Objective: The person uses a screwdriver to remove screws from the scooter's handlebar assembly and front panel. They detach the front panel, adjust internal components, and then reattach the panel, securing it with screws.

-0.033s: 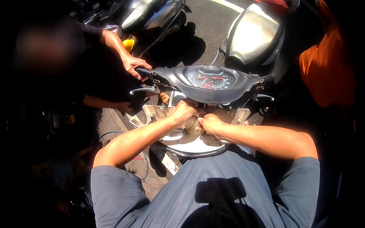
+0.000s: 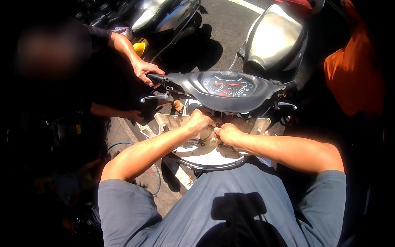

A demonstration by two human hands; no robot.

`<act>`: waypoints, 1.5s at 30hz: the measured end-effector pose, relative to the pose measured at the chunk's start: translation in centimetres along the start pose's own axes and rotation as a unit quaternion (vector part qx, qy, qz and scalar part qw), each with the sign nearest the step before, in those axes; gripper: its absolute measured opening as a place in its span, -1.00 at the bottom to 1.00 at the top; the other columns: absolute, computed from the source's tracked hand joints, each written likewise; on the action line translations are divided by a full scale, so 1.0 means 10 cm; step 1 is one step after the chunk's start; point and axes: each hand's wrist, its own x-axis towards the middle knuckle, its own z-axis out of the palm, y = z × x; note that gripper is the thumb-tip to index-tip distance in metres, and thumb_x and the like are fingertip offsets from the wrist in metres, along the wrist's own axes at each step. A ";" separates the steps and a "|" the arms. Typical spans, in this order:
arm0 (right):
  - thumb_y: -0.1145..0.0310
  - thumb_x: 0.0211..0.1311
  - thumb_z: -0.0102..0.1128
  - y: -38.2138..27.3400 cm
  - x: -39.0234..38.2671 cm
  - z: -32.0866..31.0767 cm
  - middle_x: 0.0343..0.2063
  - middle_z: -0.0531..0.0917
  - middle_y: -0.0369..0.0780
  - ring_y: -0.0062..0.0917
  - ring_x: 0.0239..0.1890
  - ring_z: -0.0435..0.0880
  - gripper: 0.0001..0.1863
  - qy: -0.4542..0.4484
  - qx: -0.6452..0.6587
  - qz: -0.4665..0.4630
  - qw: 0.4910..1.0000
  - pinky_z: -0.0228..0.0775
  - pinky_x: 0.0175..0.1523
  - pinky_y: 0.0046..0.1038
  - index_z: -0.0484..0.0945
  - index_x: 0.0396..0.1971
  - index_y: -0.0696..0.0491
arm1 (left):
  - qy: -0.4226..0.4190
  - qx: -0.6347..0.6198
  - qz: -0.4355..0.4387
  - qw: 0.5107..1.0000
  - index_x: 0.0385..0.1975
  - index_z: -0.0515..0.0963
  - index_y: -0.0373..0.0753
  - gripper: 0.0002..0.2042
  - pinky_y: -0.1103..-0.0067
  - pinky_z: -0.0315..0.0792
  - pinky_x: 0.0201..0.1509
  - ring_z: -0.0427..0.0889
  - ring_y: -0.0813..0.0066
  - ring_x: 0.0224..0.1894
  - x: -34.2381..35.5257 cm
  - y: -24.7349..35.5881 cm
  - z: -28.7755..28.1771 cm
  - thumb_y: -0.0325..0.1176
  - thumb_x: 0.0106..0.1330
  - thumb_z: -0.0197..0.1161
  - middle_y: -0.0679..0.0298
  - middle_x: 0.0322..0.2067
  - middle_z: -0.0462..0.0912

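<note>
Both my hands meet over the inner side of a pale scooter body panel (image 2: 201,157), just below the instrument cluster (image 2: 228,87). My left hand (image 2: 200,120) is closed, its fingertips pressed together near the panel's middle. My right hand (image 2: 229,134) is closed too, its fingertips almost touching the left ones. Whatever lies between the fingers is too small and shaded to make out. The panel rests close against my front, its curved dark edge toward me. Above my hands, the grey handlebar cover (image 2: 230,103) surrounds the dials.
At left, another person's hand (image 2: 147,73) grips the handlebar end, above a silver brake lever (image 2: 154,97). A second lever (image 2: 286,106) juts out at right. Parked scooters stand ahead, one with a pale body (image 2: 273,39). Orange cloth (image 2: 349,78) hangs at right. A blue hose (image 2: 159,181) lies on the ground.
</note>
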 end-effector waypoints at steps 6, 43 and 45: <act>0.16 0.45 0.06 -0.16 -0.19 -0.17 -0.20 0.71 0.00 -0.16 -0.10 0.70 -0.61 -0.009 -0.191 -0.083 0.978 0.49 0.01 -0.17 0.62 -0.09 0.22 | -0.069 0.209 -0.070 0.973 0.12 0.53 -0.27 -0.52 0.53 0.56 -0.13 0.73 0.42 -0.23 0.03 0.06 -0.37 -0.33 0.19 0.42 0.19 -0.28 0.78; 0.20 0.34 0.10 -0.30 -0.18 0.17 -0.03 0.62 0.14 -0.13 0.06 0.62 -0.57 0.118 0.055 -0.114 0.985 0.38 0.13 -0.17 0.51 -0.06 0.32 | 0.020 0.136 0.002 0.990 -0.40 0.59 -0.44 -0.88 0.58 0.49 -0.31 0.61 0.50 -0.41 -0.37 0.38 -0.23 -0.49 0.19 0.30 0.22 -0.49 0.62; 0.19 0.34 0.11 -0.30 -0.14 0.16 -0.06 0.63 0.13 -0.14 0.03 0.63 -0.57 0.125 0.057 -0.111 0.984 0.38 0.12 -0.18 0.52 -0.09 0.32 | 0.018 0.145 0.027 0.989 -0.36 0.62 -0.44 -0.88 0.57 0.49 -0.32 0.63 0.49 -0.41 -0.35 0.35 -0.27 -0.50 0.18 0.29 0.21 -0.47 0.65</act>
